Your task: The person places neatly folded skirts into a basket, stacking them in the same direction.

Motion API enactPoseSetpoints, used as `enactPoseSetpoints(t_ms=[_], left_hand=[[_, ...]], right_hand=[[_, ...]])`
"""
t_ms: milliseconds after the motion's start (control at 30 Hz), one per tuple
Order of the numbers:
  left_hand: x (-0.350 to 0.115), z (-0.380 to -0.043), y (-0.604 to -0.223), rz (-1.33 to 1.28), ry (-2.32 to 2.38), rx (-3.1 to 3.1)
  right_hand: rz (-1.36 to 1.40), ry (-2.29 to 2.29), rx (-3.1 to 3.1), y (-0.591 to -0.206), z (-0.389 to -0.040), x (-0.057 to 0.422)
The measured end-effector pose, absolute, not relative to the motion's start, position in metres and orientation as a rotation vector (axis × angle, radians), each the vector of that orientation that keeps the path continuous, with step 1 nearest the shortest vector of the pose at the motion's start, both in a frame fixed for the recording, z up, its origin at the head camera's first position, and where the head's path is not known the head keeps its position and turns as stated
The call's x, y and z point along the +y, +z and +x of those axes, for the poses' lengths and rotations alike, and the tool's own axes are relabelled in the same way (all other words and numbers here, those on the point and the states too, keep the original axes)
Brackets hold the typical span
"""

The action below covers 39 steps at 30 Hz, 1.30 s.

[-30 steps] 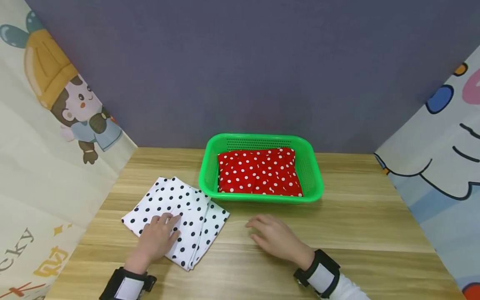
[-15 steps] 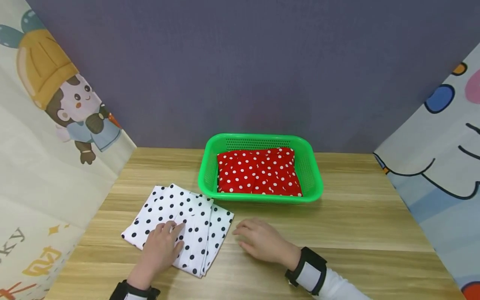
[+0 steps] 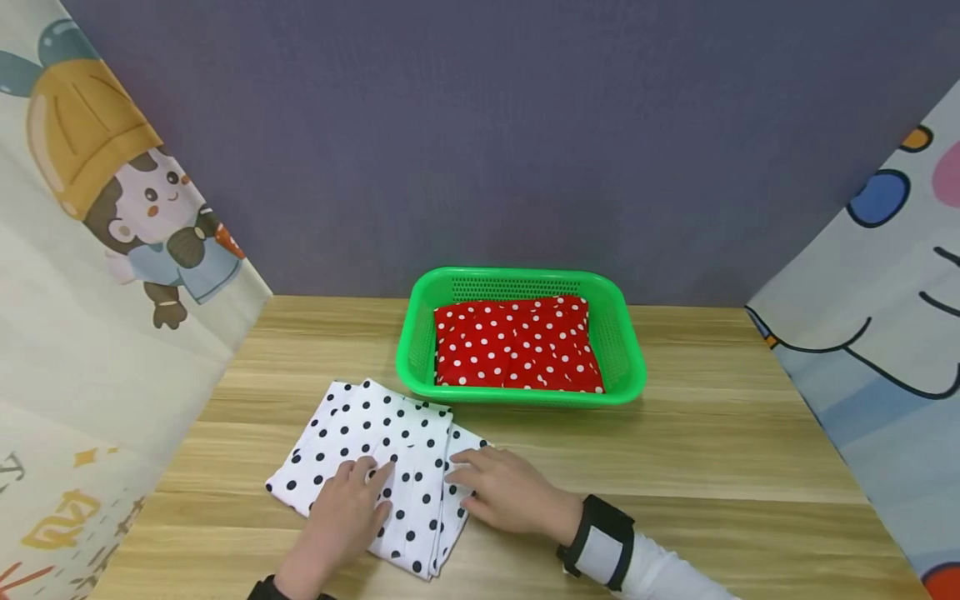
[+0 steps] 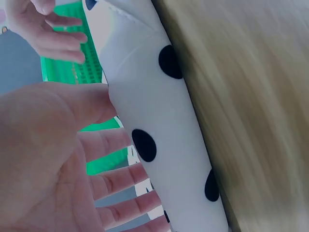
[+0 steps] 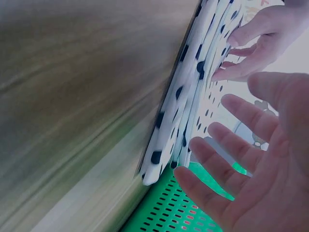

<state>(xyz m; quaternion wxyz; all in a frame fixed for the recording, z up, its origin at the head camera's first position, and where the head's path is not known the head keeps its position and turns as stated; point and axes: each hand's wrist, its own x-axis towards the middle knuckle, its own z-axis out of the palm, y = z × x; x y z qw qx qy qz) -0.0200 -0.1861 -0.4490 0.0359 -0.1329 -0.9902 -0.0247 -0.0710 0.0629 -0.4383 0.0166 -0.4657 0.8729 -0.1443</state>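
A folded white cloth with black dots [image 3: 362, 429] lies on the wooden table at the front left, in several layers stepped at its right side. My left hand [image 3: 347, 510] rests on its front part, fingers spread and fairly straight; in the left wrist view its fingertips [image 4: 126, 180] meet the cloth's surface. My right hand [image 3: 513, 492] reaches over the cloth's right edge with its fingers extended. In the right wrist view the fingers [image 5: 205, 157] are spread, close over the stacked folds [image 5: 181, 96], with nothing between them.
Behind the cloth stands a green plastic basket [image 3: 632, 367] with perforated walls, holding a folded red cloth with white dots [image 3: 517, 346]. A dark grey panel [image 3: 495, 150] rises along the table's back edge. Printed curtains [image 3: 90, 392] flank the table on both sides.
My left hand has slid the white dotted cloth to the right and slightly toward me. The right hand has moved left, from bare table onto the cloth's right edge. The basket stays put.
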Motion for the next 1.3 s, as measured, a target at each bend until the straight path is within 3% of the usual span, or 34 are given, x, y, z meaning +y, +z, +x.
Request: enactPoseSetpoints(t_ms=[567, 800, 1300], left_hand=[[-0.158, -0.019, -0.449, -0.59, -0.1, -3.046], [-0.158, -0.018, -0.434, -0.657, -0.364, -3.1], [-0.182, -0.046, -0.43, -0.436, -0.491, -3.051]], right_hand=[[-1.373, -0.338, 2.703, -0.449, -0.067, 0.073], [-1.304, -0.33, 2.715, -0.452, -0.066, 0.087], [-1.206, -0.446, 2.713, -0.451, -0.064, 0.114]])
